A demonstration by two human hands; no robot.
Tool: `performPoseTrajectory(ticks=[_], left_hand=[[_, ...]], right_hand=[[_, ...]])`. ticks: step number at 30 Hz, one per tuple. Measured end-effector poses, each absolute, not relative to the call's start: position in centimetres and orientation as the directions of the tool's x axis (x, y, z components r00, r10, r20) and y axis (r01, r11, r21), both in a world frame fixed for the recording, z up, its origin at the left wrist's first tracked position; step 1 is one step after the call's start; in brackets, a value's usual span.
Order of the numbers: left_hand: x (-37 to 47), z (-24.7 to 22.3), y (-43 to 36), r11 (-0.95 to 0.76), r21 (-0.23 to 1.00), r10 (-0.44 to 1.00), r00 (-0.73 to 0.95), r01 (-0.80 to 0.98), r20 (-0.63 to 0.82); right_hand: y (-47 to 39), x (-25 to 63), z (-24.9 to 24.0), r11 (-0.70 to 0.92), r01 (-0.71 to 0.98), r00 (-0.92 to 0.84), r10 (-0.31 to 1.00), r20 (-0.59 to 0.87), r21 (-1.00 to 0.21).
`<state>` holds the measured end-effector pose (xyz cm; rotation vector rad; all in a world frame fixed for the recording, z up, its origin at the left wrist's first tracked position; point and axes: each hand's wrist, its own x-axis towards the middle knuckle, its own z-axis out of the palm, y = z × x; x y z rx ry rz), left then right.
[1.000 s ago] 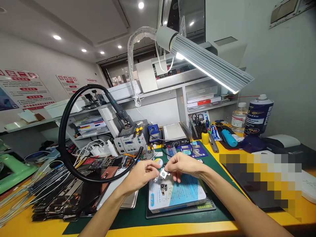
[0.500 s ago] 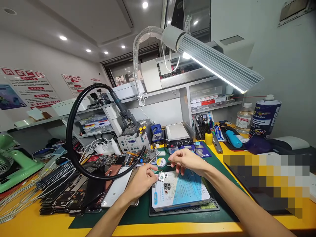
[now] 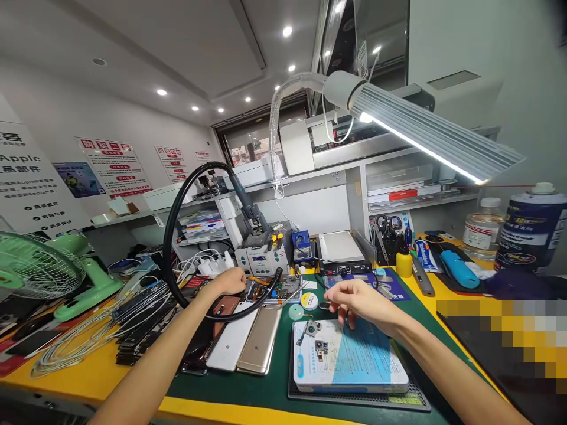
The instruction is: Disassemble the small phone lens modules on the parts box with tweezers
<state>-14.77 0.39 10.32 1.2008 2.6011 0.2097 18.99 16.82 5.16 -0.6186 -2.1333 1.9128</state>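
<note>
My left hand [image 3: 231, 281] is closed over the parts and circuit boards behind the phones; what it holds, if anything, is hidden. My right hand [image 3: 354, 298] hovers above the back of a blue-and-white box [image 3: 354, 366], thumb and fingertips pressed together, with any small item between them too tiny to make out. On the box's left part lie a silvery camera module [image 3: 312, 327] with a dark flex strip and a smaller dark dual-lens module [image 3: 321, 347]. A round white-and-yellow tin [image 3: 309, 301] and a pale green disc [image 3: 296, 311] sit just behind the box.
A black hose [image 3: 168, 236] arches over the left side. White [image 3: 230, 348] and gold [image 3: 261, 342] phones lie left of the box, near a phone stack and cables. A lamp [image 3: 434, 130] hangs overhead; a yellow bottle [image 3: 403, 261] stands at right. A green fan [image 3: 84, 277] is far left.
My left hand has left the silvery module on the box and moved left and back to the boards. My right hand stays over the box. The view has shifted left.
</note>
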Motion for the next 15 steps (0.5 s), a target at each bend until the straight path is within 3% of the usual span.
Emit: performPoseTrajectory(ticks=[7, 15], left_hand=[[-16.3, 7.9, 1.5, 0.703, 0.125, 0.689, -0.625, 0.7, -0.367], [-17.5, 6.5, 2.2, 0.723, 0.119, 0.668, -0.645, 0.68, -0.372]], right_hand=[[17.1, 18.9, 4.7, 0.073, 0.167, -0.888, 0.445, -0.117, -0.983], [17.2, 18.9, 4.6, 0.074, 0.146, -0.894, 0.437, -0.099, -0.987]])
